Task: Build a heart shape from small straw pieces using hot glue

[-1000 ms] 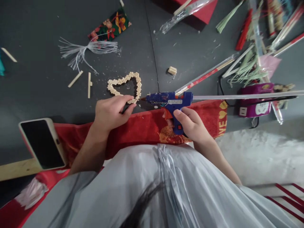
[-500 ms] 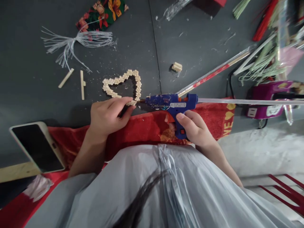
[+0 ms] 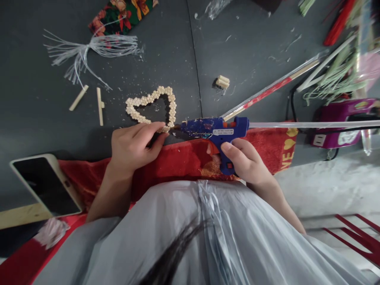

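Note:
A heart-shaped frame made of small cream-coloured pieces lies on the dark table. My left hand pinches its near edge between thumb and index finger. In my right hand is a blue hot glue gun, with fingers wrapped round the handle and on the orange trigger. The gun's nozzle points left and is at the frame's lower right edge, close to my left fingertips; whether it touches cannot be told. A long clear glue stick runs out of the gun's back to the right.
A red cloth lies along the table's near edge, a phone at its left. White strings, short sticks and a small stick bundle lie farther back. A purple power strip and a wrapped stick pack are at right.
Both hands, the glue gun and the heart frame keep nearly the same places relative to each other. The whole view has shifted slightly.

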The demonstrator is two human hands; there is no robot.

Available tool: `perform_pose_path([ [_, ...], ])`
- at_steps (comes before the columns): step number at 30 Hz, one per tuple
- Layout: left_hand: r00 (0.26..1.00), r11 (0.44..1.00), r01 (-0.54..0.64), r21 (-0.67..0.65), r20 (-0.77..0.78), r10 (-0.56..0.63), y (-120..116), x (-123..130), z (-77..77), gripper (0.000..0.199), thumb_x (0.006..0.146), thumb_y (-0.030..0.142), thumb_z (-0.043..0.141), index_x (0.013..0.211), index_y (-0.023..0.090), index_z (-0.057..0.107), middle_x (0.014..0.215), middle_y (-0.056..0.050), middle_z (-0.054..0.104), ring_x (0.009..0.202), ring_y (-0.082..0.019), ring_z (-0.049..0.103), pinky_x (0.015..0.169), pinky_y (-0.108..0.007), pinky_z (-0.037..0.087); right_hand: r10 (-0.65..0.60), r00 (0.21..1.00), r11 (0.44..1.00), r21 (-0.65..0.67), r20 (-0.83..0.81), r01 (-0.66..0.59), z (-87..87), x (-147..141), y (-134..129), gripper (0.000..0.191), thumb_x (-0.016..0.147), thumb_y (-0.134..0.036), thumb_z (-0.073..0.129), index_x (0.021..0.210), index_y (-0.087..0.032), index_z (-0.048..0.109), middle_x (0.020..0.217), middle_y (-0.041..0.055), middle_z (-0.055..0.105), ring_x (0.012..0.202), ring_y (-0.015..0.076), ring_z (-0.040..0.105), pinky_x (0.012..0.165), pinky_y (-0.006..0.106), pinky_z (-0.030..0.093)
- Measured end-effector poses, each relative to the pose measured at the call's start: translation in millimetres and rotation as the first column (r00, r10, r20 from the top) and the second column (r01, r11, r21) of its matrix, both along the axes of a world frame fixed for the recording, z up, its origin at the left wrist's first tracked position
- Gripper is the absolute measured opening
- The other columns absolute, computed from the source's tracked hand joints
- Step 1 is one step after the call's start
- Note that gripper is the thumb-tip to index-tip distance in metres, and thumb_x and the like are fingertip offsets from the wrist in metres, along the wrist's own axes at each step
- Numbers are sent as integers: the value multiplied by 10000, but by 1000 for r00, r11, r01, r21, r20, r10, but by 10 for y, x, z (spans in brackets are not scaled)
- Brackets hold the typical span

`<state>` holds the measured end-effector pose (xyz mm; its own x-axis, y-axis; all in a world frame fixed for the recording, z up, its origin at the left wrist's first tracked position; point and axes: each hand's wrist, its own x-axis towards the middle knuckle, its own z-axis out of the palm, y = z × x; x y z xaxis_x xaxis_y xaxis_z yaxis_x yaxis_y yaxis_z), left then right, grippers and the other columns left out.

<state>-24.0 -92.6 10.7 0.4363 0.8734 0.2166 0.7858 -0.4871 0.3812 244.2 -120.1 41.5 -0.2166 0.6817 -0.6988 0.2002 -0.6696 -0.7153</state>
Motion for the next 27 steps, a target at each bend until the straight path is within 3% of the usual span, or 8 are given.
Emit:
perform_pose_path([
  [5,997,997,11,82,69,-17,12,4,-44,214,879,228,691,1084,272,649,794,12,767,645,-162,733,490,-319,490,6,999,1000,14,-51,-5,-1,5,1,565,836,-732,587,650,-198,577,544,-53,476,474,55,363,431,200,333],
  [27,999,993,31,111,29,-35,18,1,-24,226,854,201,713,1058,239,624,776,9,766,625,-162,736,478,-309,511,40,995,999,41,-91,-37,-10,7,33,568,858,-718,575,623,-204,511,556,-44,459,495,67,381,447,221,327],
])
